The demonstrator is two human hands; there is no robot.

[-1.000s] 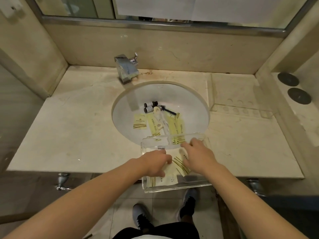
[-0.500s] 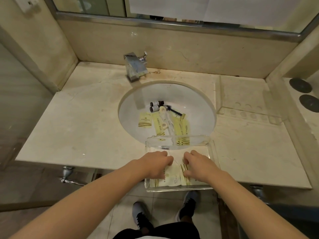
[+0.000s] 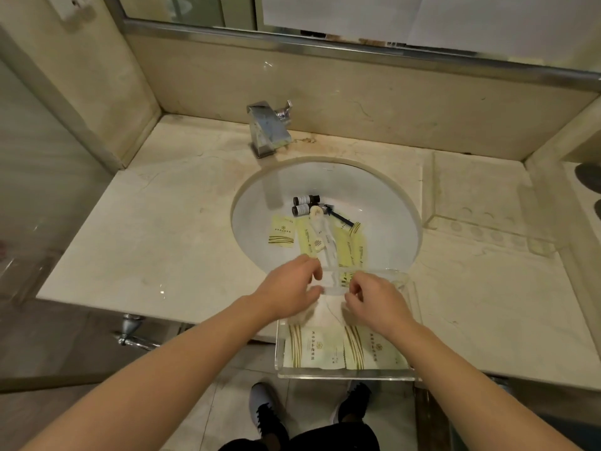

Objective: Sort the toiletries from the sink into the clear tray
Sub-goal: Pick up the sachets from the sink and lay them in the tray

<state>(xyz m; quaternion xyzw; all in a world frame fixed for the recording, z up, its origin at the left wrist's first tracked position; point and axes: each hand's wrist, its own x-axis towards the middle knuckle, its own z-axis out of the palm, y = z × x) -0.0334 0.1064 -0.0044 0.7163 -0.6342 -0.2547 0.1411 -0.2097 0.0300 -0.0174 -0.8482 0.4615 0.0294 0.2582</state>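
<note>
Clear acrylic rectangular tray [image 3: 413,323] holds two pale-yellow flat sachets [image 3: 313,348]. Left hand [image 3: 287,289] and right hand [image 3: 377,301] above it, fingers loosely curled, gripping nothing visible.

Both bare forearms reach forward, converging. The left hand [image 3: 289,288] hangs palm-down with fingers loosely curled; the right hand [image 3: 374,297] sits close beside it, fingers bent, holding nothing.
</note>
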